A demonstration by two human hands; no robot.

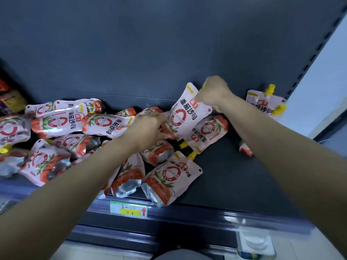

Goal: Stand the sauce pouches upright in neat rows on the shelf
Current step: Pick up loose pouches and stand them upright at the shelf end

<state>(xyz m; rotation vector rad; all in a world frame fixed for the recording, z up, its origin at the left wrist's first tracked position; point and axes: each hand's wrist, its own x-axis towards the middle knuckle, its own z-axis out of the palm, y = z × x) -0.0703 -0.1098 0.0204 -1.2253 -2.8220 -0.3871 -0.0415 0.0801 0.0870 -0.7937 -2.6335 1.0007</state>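
Several pink tomato sauce pouches with yellow caps lie jumbled on the dark shelf (pixel 221 177), most of them at the left and centre. My right hand (pixel 214 92) grips the top corner of one pouch (pixel 185 113), holding it nearly upright near the shelf's back. My left hand (pixel 150 126) is closed on the lower end of that same pouch, among the pile. Two pouches (pixel 264 105) stand against the back wall at the far right. Another pouch (pixel 172 177) lies flat near the front edge.
A price label (pixel 129 208) is clipped to the shelf's front rail. Other dark packets (pixel 11 100) sit at the far left. A perforated upright (pixel 309 61) closes the shelf on the right. A small red scrap of pouch (pixel 246 149) shows under my right forearm.
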